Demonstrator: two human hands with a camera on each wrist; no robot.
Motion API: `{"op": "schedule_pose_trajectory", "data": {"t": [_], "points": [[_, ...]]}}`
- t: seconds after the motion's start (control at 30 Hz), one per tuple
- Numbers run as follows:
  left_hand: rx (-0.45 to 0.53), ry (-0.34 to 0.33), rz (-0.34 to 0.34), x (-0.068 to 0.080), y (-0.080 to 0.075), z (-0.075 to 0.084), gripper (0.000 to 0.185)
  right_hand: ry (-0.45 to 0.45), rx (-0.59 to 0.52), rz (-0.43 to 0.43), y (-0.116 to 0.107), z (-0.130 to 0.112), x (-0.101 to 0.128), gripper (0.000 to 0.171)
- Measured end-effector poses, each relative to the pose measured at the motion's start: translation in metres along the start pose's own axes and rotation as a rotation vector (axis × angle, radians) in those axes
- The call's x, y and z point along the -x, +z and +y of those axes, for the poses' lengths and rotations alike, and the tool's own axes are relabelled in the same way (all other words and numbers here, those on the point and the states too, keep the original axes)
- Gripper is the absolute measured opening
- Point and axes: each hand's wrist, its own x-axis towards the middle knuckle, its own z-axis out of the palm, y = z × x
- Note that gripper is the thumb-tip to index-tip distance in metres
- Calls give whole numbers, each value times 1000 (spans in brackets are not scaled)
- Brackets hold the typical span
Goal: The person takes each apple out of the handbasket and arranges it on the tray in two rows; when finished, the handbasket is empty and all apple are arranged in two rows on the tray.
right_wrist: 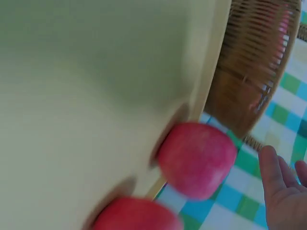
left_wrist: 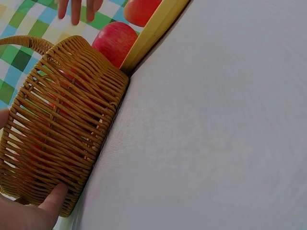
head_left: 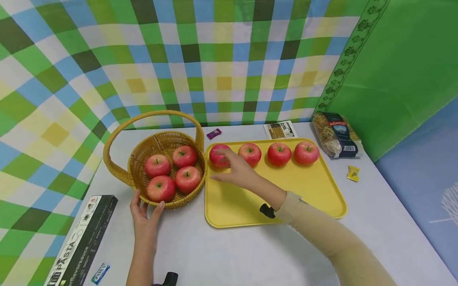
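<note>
The round red-pink apple (head_left: 219,155) at the left end of the row sits on the flat yellow plastic tray (head_left: 307,190), back-left corner, right next to the tray rim. Right hand (head_left: 237,171) hovers just in front of it w/ fingers straight and spread, holding nothing; wrist view shows a gap btw fingertips (right_wrist: 271,165) and apple, so not touching afaict. Apple looks firm, smooth, a bit slick, moderately heavy for its size imo. It'd roll if nudged and bruise if dropped. Best to wrap fingers around the widest part from above, thumb opposite.

Three more red apples (head_left: 279,153) line up to its right along the tray's back edge. The round woven wicker basket w/ arched handle (head_left: 141,157) sits just left of the tray, touching it, w/ four red apples inside (head_left: 171,171). Left hand (head_left: 144,216) rests on the basket's near wall, thumb and fingers loosely around it, steadying.

Further out on the grey table (head_left: 250,254): black pasta box (head_left: 84,240) front-left, bag of dry pasta (head_left: 336,135) back-right, small yellow wrapped candy (head_left: 353,173), purple one (head_left: 213,133) behind the tray.
</note>
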Motion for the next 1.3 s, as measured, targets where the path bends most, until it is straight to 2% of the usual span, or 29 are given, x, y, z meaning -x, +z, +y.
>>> {"op": "schedule_pose_trajectory", "data": {"t": [0.23, 0.5, 0.63, 0.8, 0.97, 1.1, 1.3], "points": [[-3, 2, -11, -3, 1, -2, 86, -36, 28, -103, 27, -15, -24, 76], [-6, 22, -24, -4, 1, 0, 87, -33, 158, -191, 39, -28, -43, 74], [-3, 20, -21, -4, 1, 0, 87, -42, 263, -240, 48, -33, -52, 75], [8, 33, -15, -3, 2, -1, 86, -80, 478, -271, 61, -34, -60, 79], [6, 41, -16, -2, 3, -3, 86, -91, 620, -301, 72, -34, -64, 79], [4, 36, -10, -1, 2, -2, 86, -108, 645, -305, 77, -34, -66, 74], [-12, 25, -4, 0, 0, -1, 86, -134, 572, -276, 76, -34, -64, 69]]}}
